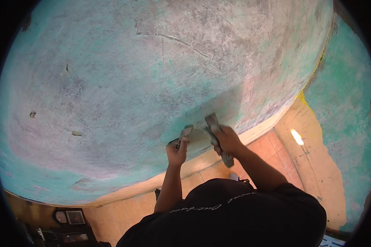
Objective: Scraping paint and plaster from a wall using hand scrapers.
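Observation:
A painted wall [136, 92] rises before me, turquoise with worn whitish and grey patches. My right hand [230, 141] grips a long, flat grey tool [211, 119], likely a plastering trowel or float, held at a slant close to the wall. Motion blurs its lower end. To its left, my left hand [176, 153] pinches a smaller flat scraper-like piece [186, 132] between thumb and fingers, also close to the wall. The two tools are apart. Whether either one touches the wall I cannot tell.
A long crack [185, 41] crosses the upper wall, with small chipped holes [76, 133] at left. An adjoining wall [343, 92] stands at right. Below lie orange floor tiles [270, 148]. At lower left, a picture frame [75, 217] stands on dark furniture [74, 231].

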Motion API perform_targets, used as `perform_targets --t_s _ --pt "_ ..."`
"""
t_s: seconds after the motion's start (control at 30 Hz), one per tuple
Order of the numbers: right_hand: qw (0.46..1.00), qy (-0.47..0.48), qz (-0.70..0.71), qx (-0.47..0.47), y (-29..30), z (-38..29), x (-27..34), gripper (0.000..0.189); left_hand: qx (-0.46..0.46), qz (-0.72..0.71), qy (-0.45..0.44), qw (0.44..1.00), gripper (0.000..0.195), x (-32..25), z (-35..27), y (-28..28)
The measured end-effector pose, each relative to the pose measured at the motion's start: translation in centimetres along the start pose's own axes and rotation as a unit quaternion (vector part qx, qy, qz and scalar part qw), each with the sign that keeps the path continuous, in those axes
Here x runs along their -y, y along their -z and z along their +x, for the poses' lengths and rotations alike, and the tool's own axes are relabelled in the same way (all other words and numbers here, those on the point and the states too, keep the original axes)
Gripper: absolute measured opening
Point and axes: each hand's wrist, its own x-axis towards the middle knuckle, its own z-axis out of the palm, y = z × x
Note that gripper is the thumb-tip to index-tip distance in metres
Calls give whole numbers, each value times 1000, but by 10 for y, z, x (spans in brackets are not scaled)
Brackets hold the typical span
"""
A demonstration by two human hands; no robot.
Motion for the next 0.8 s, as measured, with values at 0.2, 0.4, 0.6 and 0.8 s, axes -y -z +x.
perform_targets --t_s 0.2,0.4,0.6,0.8 --pt "1000 30 -6 7 -5 12 27 34 -10 10 -24 1000 30 9 4 -2" --pt "1000 -13 23 14 -2 -4 14 31 -1 4 -38 999 32 9 1 -2" --pt "999 20 33 13 -4 12 30 29 -17 21 -41 999 29 10 5 -3" --pt "1000 -16 -10 8 5 -6 1 30 1 0 -8 1000 27 3 0 -1"
